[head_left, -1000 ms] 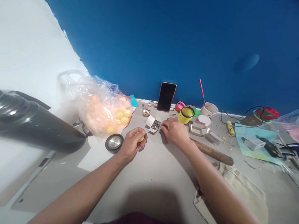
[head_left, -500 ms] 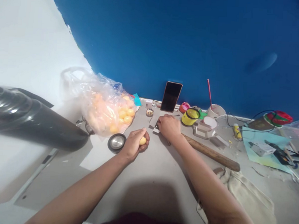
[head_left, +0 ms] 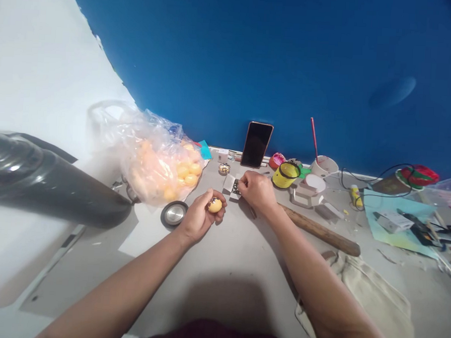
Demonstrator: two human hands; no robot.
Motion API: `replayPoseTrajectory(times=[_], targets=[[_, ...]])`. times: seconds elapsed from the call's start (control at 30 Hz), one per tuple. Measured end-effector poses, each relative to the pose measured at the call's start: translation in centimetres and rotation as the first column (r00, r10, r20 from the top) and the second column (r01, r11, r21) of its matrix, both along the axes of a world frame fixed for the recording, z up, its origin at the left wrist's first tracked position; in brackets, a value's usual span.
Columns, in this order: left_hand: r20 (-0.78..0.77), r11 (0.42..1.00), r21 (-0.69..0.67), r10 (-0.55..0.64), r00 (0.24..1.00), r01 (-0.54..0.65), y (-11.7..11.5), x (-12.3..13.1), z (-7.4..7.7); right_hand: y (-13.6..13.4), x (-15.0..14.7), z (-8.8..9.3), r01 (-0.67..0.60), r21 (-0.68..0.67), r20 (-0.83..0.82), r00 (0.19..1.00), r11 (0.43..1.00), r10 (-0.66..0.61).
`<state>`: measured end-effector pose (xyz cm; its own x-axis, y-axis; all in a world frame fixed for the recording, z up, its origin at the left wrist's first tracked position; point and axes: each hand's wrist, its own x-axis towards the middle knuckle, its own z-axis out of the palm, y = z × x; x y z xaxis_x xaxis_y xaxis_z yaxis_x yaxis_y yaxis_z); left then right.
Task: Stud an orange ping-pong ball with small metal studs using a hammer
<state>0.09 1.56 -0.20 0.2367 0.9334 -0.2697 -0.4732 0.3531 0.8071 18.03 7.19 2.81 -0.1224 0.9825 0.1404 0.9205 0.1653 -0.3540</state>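
Observation:
My left hand [head_left: 198, 217] is closed around a small yellow ball [head_left: 215, 205] with a dark mark on top, resting on the grey table [head_left: 220, 259]. My right hand [head_left: 257, 191] is just to its right, fingers curled and pinched over a small open white box [head_left: 232, 185] of tiny dark and shiny pieces. What the fingertips hold is too small to make out. A wooden rolling pin [head_left: 318, 232] lies under and behind my right wrist.
A clear plastic bag [head_left: 156, 158] of yellow balls and a round metal lid [head_left: 173, 214] lie left. A phone [head_left: 256, 144] leans on the blue wall. Yellow cup [head_left: 285, 174], white cups, cables and tools crowd the right. A dark cylinder [head_left: 47, 180] juts in from the left; a cloth bag [head_left: 369, 302] lies near right.
My left hand has turned the yellow ball so more of it shows. My right hand has shifted left onto the small box and curled its fingers.

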Motion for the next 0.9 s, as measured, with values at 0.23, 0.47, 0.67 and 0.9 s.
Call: replayPoseTrajectory(times=[0.23, 0.47, 0.67, 0.9], targets=[[-0.069, 0.995, 0.078, -0.060, 0.996, 0.065, -0.6, 0.2, 1.0, -1.3, 0.2, 2.2, -0.105, -0.060, -0.353, 0.933, 0.993, 0.077], [-0.394, 0.955, 0.234, -0.079, 0.916, 0.182, -1.5, 0.4, 1.6, -5.6, 1.4, 2.5, -0.239, -0.250, -0.765, 0.643, 0.938, -0.040], [-0.413, 0.948, 0.251, -0.079, 0.907, 0.197, -1.8, 0.6, 1.3, -7.3, 2.1, -0.9, -0.258, -0.363, -0.898, 0.354, 0.896, -0.261], [-0.465, 0.908, 0.348, -0.048, 0.884, 0.233, -1.8, 0.5, 0.7, -7.3, 1.9, -2.1, -0.344, -0.359, -0.929, 0.042, 0.867, -0.368]])
